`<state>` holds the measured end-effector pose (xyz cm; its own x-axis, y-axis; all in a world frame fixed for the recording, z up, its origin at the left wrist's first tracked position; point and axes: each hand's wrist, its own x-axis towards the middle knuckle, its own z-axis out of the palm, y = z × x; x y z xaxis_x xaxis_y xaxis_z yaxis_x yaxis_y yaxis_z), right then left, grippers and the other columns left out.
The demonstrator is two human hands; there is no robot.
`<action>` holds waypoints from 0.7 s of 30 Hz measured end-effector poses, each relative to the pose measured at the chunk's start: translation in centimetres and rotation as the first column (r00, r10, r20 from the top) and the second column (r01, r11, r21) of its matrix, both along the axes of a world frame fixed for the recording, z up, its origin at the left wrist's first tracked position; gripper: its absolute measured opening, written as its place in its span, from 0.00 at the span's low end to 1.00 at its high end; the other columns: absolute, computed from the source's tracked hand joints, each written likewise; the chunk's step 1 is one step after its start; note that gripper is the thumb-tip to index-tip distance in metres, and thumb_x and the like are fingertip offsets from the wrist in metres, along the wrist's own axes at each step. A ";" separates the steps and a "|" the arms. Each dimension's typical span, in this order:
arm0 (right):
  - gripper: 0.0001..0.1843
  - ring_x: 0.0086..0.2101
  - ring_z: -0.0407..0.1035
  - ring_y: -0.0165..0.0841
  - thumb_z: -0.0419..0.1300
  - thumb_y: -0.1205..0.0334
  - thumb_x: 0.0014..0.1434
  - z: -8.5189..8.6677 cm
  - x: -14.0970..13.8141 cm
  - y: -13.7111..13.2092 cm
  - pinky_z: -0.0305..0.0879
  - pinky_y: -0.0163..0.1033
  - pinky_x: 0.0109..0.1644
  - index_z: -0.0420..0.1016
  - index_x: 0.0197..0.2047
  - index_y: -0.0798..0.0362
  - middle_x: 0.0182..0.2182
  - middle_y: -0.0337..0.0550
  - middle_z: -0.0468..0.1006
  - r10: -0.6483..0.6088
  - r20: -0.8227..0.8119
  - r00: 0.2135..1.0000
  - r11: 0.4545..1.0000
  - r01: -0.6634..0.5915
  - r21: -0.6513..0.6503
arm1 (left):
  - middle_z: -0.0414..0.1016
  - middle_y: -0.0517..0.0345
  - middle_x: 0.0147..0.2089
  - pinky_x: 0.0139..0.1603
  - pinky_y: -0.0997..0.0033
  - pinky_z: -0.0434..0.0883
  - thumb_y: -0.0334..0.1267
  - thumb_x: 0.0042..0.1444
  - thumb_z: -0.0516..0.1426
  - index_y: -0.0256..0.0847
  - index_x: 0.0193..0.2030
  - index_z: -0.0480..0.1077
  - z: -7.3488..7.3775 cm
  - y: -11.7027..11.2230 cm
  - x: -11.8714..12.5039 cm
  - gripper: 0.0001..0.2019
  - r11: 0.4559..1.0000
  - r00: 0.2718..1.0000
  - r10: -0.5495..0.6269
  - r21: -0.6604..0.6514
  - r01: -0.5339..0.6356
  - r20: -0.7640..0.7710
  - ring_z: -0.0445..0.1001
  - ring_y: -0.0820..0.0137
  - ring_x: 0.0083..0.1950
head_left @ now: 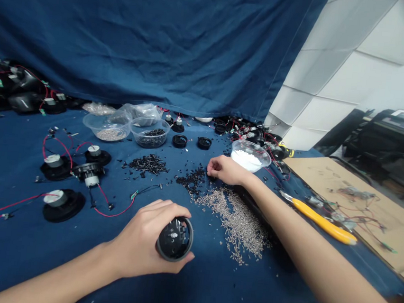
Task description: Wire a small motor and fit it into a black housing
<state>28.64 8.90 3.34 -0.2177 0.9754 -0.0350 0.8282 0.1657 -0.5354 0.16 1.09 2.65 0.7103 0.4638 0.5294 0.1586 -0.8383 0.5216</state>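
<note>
The left hand (143, 239) wraps a round black plastic housing (175, 238), hiding its far side, while the right hand (226, 169) pinches among small black screws (192, 179), fingertips unclear.

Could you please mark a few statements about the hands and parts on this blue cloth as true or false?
1. The left hand holds a round black housing. True.
2. The right hand grips the yellow-handled tool. False: the tool lies untouched on the cloth; the hand reaches into a pile of small black parts.
3. A heap of silvery screws lies beside the right forearm. True.
4. The bowl of white material is tipped over. False: it stands upright.
</note>
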 end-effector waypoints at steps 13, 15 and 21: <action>0.03 0.28 0.71 0.32 0.62 0.71 0.54 0.5 1.0 -0.6 0.64 0.36 0.34 0.77 0.33 0.56 0.27 0.41 0.78 -0.083 -0.135 0.987 0.984 0.103 0.148 | 0.75 0.58 0.38 0.42 0.63 0.69 0.38 0.47 0.65 0.41 0.48 0.64 0.2 -0.1 0.0 0.23 1.000 1.000 0.005 0.030 -0.004 -0.010 0.72 0.67 0.37; 0.04 0.27 0.70 0.33 0.62 0.70 0.52 0.8 1.3 -0.8 0.63 0.36 0.33 0.78 0.32 0.56 0.26 0.40 0.77 -0.116 -0.130 0.985 0.979 0.135 0.152 | 0.75 0.58 0.38 0.42 0.63 0.69 0.38 0.47 0.65 0.41 0.48 0.64 0.3 -0.1 0.1 0.23 0.999 1.000 0.007 0.041 -0.007 -0.011 0.73 0.67 0.37; 0.05 0.27 0.71 0.36 0.61 0.70 0.46 0.1 3.2 -1.9 0.65 0.38 0.34 0.78 0.28 0.56 0.24 0.42 0.77 -0.294 -0.189 0.937 0.943 0.316 0.103 | 0.75 0.60 0.37 0.42 0.63 0.69 0.38 0.45 0.66 0.41 0.48 0.63 0.6 -0.2 0.1 0.24 0.998 1.000 0.012 0.057 -0.011 -0.009 0.73 0.68 0.37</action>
<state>31.89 7.00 3.48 0.0992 0.9893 0.1074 0.7489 -0.0031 -0.6627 0.24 0.88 3.25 0.7101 0.4411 0.5489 0.1731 -0.8649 0.4712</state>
